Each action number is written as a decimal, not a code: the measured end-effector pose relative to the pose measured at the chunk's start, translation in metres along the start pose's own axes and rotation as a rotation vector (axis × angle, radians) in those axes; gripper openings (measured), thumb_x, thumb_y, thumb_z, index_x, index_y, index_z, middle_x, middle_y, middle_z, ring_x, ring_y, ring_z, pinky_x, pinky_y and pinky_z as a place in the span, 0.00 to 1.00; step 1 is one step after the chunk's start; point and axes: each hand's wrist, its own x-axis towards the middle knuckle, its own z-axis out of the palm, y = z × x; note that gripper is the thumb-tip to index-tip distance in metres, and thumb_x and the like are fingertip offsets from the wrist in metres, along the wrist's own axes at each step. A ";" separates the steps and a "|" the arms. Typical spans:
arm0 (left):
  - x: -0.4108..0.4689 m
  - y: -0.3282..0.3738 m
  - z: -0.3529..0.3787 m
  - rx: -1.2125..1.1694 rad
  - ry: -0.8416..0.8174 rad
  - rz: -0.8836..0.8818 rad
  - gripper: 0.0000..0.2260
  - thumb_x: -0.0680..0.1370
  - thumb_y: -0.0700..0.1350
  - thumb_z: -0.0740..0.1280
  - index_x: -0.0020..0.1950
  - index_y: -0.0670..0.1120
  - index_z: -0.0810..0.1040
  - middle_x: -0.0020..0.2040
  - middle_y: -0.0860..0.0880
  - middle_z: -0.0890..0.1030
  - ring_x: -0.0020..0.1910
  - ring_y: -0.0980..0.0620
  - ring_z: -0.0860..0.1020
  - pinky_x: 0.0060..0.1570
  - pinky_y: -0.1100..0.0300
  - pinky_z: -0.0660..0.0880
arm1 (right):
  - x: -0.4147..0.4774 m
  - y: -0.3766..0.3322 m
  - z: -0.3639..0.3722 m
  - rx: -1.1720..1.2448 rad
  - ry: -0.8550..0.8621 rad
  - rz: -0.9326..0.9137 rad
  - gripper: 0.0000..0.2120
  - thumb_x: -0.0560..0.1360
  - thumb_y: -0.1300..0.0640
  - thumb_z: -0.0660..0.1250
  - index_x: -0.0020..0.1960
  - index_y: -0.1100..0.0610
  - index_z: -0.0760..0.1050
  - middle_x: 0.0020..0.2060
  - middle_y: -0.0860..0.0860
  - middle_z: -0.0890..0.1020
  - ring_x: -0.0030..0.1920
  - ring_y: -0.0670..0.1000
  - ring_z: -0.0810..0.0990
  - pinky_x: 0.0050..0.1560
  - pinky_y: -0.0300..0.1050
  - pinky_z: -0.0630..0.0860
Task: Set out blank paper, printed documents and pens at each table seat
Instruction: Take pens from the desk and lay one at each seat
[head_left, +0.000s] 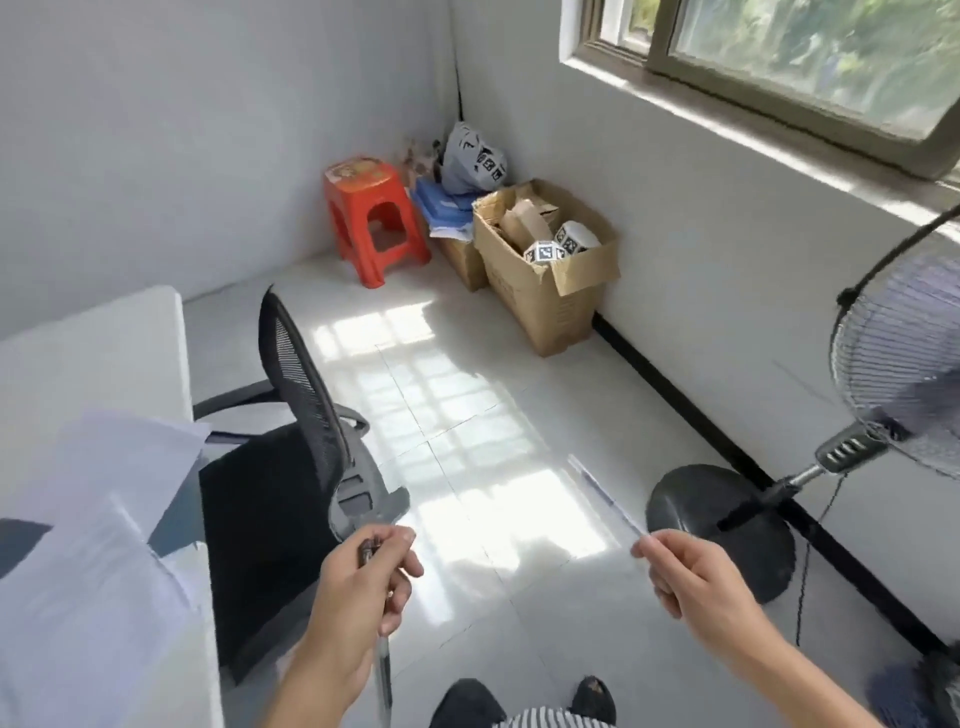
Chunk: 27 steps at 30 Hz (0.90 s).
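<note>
Loose white paper sheets, blurred, lie on the white desk at the left, near the edge where a black mesh office chair stands. The left grip is curled round a dark pen whose shaft points downward. The right grip pinches a clear pen between thumb and fingers, angled up and leftward above the tiled floor. A standing fan is at the right.

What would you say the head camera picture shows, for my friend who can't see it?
A person's left hand holds a dark pen and the right hand pinches a clear pen above a white floor. On the left, papers lie on a white table with a black chair beside it; a fan stands on the right.
</note>
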 end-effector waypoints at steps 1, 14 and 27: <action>0.006 0.003 0.000 -0.036 0.046 -0.005 0.06 0.78 0.40 0.66 0.47 0.36 0.76 0.35 0.42 0.77 0.25 0.52 0.66 0.21 0.65 0.57 | 0.020 -0.013 0.000 -0.034 -0.053 -0.013 0.12 0.80 0.60 0.62 0.41 0.65 0.78 0.23 0.48 0.67 0.24 0.49 0.65 0.25 0.35 0.62; 0.140 0.065 -0.078 -0.277 0.479 -0.012 0.06 0.78 0.40 0.66 0.45 0.37 0.77 0.33 0.41 0.76 0.23 0.52 0.66 0.19 0.67 0.58 | 0.238 -0.158 0.117 -0.225 -0.444 -0.175 0.11 0.80 0.61 0.63 0.42 0.65 0.77 0.23 0.48 0.67 0.24 0.49 0.66 0.25 0.38 0.65; 0.222 0.121 -0.156 -0.445 0.839 -0.037 0.07 0.78 0.40 0.66 0.45 0.37 0.77 0.34 0.42 0.78 0.24 0.51 0.66 0.19 0.66 0.59 | 0.380 -0.294 0.290 -0.512 -0.848 -0.384 0.11 0.79 0.59 0.64 0.40 0.60 0.79 0.23 0.47 0.67 0.25 0.49 0.66 0.27 0.39 0.65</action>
